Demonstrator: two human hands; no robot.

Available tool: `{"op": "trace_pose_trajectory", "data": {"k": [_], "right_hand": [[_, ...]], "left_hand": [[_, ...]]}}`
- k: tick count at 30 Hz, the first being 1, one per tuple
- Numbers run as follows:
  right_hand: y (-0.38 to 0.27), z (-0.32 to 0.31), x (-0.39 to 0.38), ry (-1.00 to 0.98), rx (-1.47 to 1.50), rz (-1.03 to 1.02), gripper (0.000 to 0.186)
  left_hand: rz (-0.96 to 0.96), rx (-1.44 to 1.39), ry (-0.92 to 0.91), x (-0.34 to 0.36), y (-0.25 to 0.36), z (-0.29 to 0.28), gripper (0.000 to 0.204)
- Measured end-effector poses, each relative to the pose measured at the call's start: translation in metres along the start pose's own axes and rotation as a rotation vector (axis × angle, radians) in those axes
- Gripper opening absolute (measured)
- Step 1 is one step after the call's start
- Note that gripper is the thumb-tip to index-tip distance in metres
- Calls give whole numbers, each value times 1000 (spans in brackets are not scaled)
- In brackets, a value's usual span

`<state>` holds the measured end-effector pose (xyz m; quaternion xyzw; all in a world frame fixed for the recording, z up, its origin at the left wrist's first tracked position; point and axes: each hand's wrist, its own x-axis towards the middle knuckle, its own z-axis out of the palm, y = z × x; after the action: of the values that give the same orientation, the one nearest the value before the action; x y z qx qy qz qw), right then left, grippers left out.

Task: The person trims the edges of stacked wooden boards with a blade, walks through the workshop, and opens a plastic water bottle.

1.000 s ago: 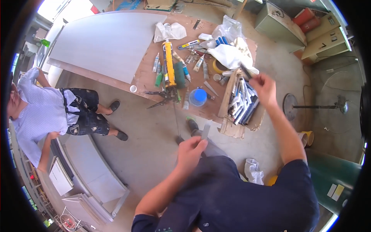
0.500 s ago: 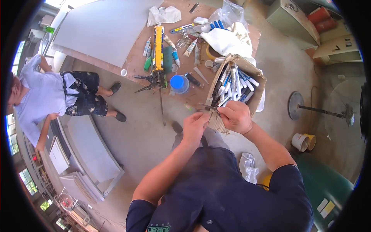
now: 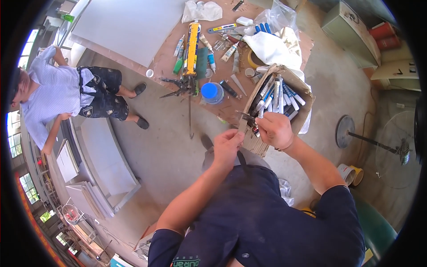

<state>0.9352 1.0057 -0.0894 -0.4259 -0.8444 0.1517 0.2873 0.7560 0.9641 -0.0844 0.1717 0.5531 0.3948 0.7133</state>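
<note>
My left hand [image 3: 228, 143] is closed in a pinch on a narrow strip [image 3: 243, 126], in front of the cardboard box. A dark band [image 3: 242, 158] hangs just below these fingers; whether it is the same strip I cannot tell. My right hand [image 3: 276, 130] is closed around a small dark metal tool [image 3: 247, 119], and its jaw-like end sits at the strip's upper end. My fingers hide the rest of the tool, so its kind is unclear. Right behind my right hand stands the open cardboard box [image 3: 307, 91], filled with several markers [image 3: 279, 95].
On the brown table [image 3: 164, 73] lie a yellow caulking gun [image 3: 192, 49], a blue-lidded jar [image 3: 211, 92], glue tubes [image 3: 229, 52] and white cloth [image 3: 278, 49]. A person [image 3: 62, 89] stands at the left. A fan [image 3: 378, 142] and buckets [image 3: 349, 172] are at the right.
The whole view has shifted, with table and box now slightly farther right and lower. Both hands keep their hold; a little more of the strip shows between them.
</note>
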Motion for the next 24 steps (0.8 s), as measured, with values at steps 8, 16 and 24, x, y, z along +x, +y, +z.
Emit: {"op": "trace_pose_trajectory", "data": {"k": [8, 16, 24], "right_hand": [[-2, 2, 3, -20, -6, 49, 19], [-2, 7, 2, -6, 16, -24, 15], [-1, 9, 3, -16, 42, -55, 16]], "left_hand": [[-21, -28, 31, -2, -2, -4, 14], [1, -3, 15, -1, -4, -6, 14], [-18, -7, -67, 0, -10, -15, 16]]}}
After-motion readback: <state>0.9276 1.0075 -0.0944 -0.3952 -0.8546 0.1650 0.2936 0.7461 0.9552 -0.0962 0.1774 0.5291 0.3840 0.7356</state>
